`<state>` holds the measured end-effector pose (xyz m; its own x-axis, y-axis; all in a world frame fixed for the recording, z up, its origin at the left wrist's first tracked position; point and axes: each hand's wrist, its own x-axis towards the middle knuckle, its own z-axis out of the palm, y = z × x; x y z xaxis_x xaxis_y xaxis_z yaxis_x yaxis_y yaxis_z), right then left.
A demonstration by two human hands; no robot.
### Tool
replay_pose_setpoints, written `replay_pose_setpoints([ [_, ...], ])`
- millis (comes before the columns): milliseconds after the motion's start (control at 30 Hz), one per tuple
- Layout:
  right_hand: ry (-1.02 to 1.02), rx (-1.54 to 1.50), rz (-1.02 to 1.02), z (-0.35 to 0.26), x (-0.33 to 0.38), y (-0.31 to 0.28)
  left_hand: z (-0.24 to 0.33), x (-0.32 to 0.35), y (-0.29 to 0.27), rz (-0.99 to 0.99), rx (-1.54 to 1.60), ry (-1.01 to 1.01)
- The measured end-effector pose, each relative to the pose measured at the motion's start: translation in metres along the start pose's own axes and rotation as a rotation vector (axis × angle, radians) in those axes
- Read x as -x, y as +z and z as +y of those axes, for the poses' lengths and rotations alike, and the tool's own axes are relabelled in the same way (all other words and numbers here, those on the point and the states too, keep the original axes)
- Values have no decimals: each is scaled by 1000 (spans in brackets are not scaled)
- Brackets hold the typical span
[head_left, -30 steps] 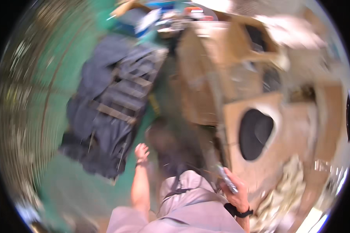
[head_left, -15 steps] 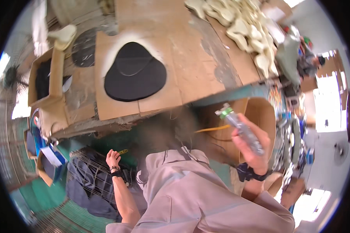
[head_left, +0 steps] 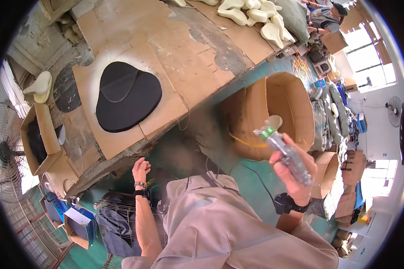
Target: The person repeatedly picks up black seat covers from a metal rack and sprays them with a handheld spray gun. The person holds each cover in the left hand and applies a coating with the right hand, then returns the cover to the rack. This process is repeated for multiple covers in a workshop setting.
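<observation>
Cardboard-covered bench (head_left: 175, 54) behind — right hand (head_left: 294, 177) raised, gripping clear bottle (head_left: 285, 152).

- The clear plastic bottle with a green cap (head_left: 286, 154) in the right hand (head_left: 294, 177) looks glossy and see-through.
- The black saddle-shaped pad (head_left: 126, 95) is matt, maybe foam or rubber; can't tell which.
- The workbench covered in brown cardboard sheets (head_left: 175, 54) is dull, scuffed and stained, pretty rough.
- The big round cardboard box (head_left: 292, 107) is plain matt paperboard.
- The cream moulded seat shapes (head_left: 251, 13) look smooth.
- The wire metal basket (head_left: 116, 215) holds dark cloth.
</observation>
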<state>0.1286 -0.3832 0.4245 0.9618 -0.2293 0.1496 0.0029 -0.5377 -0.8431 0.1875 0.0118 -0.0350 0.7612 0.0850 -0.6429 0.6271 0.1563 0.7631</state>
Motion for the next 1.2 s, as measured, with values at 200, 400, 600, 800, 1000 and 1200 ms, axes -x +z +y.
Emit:
replay_pose_setpoints([
  [200, -79, 112, -259, 6, 1, 31, -38, 7, -18, 46, -26, -57],
  [400, -74, 71, -458, 11, -20, 37, -106, 43, -69, 378, -568, -35],
  [600, -101, 83, -481, 11, -46, 37, 85, 8, 17, 390, -786, 677],
  [800, -137, 105, -485, 13, -63, 31, 170, -75, 54, 420, -1120, 814],
  [1000, -177, 57, -367, 22, -82, 43, 160, -85, 59, 356, -1144, 502],
  [1200, -266, -37, -448, 13, -105, 63, 158, -88, 51, 373, -1046, 582],
])
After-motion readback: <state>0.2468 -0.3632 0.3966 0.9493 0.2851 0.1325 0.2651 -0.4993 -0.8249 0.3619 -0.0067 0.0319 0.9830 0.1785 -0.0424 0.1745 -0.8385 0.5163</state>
